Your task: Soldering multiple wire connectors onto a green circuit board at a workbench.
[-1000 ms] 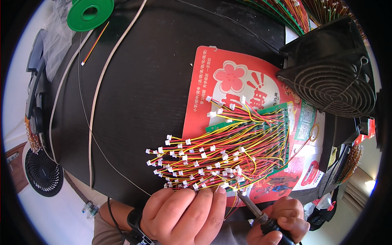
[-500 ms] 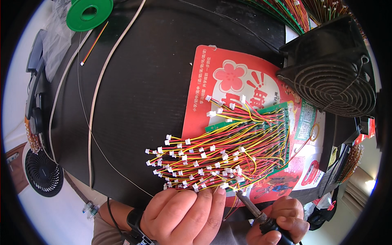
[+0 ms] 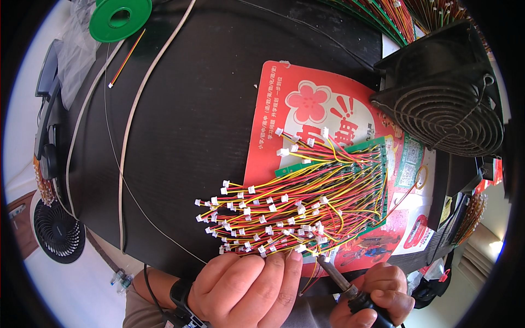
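Observation:
A green circuit board (image 3: 358, 146) lies with many red, yellow and black wires (image 3: 306, 205) soldered along it, each ending in a small white plug. My right hand (image 3: 377, 295) grips a soldering iron (image 3: 342, 281) by its black handle, its metal shaft angled up and left to the near edge of the bundle. My left hand (image 3: 246, 287) is closed beside the nearest white plugs, fingertips pressed together. A thin solder wire (image 3: 158, 227) runs from the green spool (image 3: 117, 19) into that hand. The iron's tip is hard to make out among the wires.
A red printed sheet (image 3: 268, 104) lies under the board. A black fan (image 3: 443, 104) stands at the right. A pale cable (image 3: 128, 131) crosses the dark table (image 3: 202, 109), and one loose wired plug (image 3: 126, 57) lies near the spool. More wired boards (image 3: 377, 19) sit at the back right.

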A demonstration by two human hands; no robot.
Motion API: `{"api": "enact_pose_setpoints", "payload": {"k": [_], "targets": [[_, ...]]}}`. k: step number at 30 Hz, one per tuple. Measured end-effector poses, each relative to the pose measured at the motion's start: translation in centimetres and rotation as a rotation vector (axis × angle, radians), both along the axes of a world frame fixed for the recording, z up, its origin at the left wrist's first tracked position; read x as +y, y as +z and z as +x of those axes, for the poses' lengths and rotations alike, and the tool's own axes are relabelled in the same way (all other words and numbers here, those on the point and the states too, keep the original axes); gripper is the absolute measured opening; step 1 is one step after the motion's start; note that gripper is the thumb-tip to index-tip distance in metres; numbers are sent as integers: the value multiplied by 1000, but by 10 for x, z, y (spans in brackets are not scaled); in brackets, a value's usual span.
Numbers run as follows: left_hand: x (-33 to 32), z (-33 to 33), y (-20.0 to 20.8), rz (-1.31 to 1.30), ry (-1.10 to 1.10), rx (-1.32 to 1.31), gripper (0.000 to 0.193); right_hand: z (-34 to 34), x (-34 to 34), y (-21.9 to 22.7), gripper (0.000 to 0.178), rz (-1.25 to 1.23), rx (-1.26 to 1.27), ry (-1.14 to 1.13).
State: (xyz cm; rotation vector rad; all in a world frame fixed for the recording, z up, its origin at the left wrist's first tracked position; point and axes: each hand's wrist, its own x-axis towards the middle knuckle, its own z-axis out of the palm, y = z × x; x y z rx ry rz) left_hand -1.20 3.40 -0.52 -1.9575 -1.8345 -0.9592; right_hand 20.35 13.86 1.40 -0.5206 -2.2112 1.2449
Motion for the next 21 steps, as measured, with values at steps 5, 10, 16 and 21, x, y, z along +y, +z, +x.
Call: {"api": "enact_pose_setpoints", "payload": {"k": [5,10,16,21], "targets": [[3,1,-1,17,-18,14,21,-53,-15,-4,29,192,215,-391],[3,0,-2,6,-6,11,20,-54,-14,-6,29,211,217,-386],[1,-2,1,-20,-28,24,20,5,2,-1,52,-15,-11,30],[3,-1,0,-7,-5,28,21,4,5,1,50,-16,-10,45]]}}
